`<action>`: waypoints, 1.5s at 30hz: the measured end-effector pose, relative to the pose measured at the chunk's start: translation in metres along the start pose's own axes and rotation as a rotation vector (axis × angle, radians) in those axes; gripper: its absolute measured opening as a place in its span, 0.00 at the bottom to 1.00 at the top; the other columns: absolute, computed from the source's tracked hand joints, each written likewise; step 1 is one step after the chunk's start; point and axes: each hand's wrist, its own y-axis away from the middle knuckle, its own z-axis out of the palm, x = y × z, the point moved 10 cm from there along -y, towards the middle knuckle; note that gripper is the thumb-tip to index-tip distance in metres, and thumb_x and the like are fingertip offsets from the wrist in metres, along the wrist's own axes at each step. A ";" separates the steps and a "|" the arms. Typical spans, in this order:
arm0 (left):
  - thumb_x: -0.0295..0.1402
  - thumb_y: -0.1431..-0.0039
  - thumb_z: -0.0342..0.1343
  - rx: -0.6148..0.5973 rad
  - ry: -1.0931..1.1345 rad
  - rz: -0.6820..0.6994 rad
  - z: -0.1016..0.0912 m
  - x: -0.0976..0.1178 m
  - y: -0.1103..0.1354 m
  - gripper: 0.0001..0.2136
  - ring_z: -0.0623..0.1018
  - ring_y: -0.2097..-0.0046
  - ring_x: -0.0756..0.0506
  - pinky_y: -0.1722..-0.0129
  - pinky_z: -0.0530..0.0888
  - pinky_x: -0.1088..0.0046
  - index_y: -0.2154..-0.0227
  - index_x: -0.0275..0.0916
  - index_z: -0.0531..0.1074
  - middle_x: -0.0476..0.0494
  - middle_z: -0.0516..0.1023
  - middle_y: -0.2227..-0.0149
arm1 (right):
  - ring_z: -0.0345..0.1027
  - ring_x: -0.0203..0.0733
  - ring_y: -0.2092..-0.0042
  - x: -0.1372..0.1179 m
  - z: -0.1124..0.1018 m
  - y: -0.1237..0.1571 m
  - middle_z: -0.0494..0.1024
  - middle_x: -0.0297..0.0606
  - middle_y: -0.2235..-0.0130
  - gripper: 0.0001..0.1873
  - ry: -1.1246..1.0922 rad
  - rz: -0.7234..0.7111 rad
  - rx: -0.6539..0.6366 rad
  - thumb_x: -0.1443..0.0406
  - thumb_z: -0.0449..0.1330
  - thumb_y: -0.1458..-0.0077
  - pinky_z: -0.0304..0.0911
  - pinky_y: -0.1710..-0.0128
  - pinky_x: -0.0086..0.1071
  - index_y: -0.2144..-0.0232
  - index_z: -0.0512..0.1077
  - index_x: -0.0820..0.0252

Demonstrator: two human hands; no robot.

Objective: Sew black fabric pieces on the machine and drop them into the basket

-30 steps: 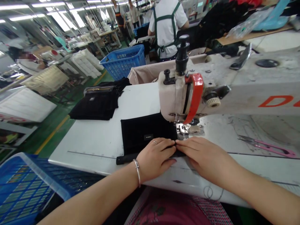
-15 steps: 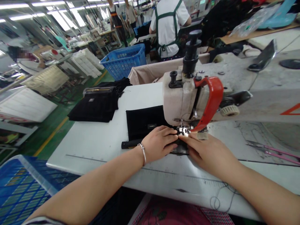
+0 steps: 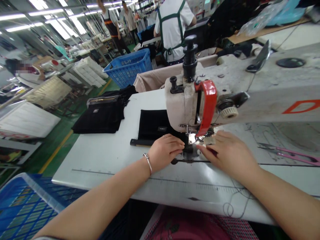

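A black fabric piece (image 3: 152,124) with a small label lies flat on the sewing table, its right end under the sewing machine (image 3: 176,106). A strip with a zipper (image 3: 140,142) runs along its near edge. My left hand (image 3: 167,150) is closed on the near right part of the fabric, fingertips just left of the presser foot (image 3: 192,138). On the foot's other side is my right hand (image 3: 231,155), thumb and fingers apart, with no fabric visible in it. Its fingertips are partly hidden behind machine parts.
Stacked black pieces (image 3: 100,115) lie at the table's left. Pink-handled thread snips (image 3: 290,154) rest on the right, and loose thread (image 3: 235,208) near the front edge. Blue baskets stand at the lower left (image 3: 32,196) and behind the table (image 3: 128,68). A person (image 3: 173,30) sits beyond.
My right hand has moved right, away from the presser foot, and its fingers have spread. The fabric has shifted slightly rightward relative to my left hand. The whole view has turned a little.
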 end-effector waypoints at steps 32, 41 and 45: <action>0.27 0.42 0.60 0.149 -0.145 -0.067 0.005 -0.011 -0.018 0.02 0.78 0.60 0.45 0.55 0.74 0.67 0.67 0.39 0.77 0.46 0.81 0.64 | 0.71 0.47 0.59 -0.007 0.014 -0.004 0.78 0.44 0.56 0.09 -0.087 -0.063 0.060 0.67 0.55 0.37 0.68 0.63 0.38 0.59 0.75 0.59; 0.28 0.41 0.58 0.100 -0.153 -0.130 0.010 -0.018 -0.019 0.04 0.78 0.58 0.44 0.54 0.74 0.64 0.66 0.40 0.77 0.46 0.81 0.63 | 0.70 0.48 0.61 -0.006 0.017 -0.004 0.78 0.45 0.58 0.08 -0.039 -0.059 0.065 0.67 0.57 0.39 0.68 0.64 0.39 0.59 0.75 0.60; 0.28 0.40 0.58 0.094 -0.152 -0.137 0.012 -0.019 -0.019 0.04 0.78 0.58 0.44 0.54 0.74 0.64 0.66 0.41 0.77 0.46 0.81 0.62 | 0.70 0.49 0.60 -0.008 0.017 -0.004 0.78 0.44 0.57 0.08 -0.042 -0.070 0.056 0.68 0.57 0.40 0.68 0.64 0.39 0.59 0.75 0.60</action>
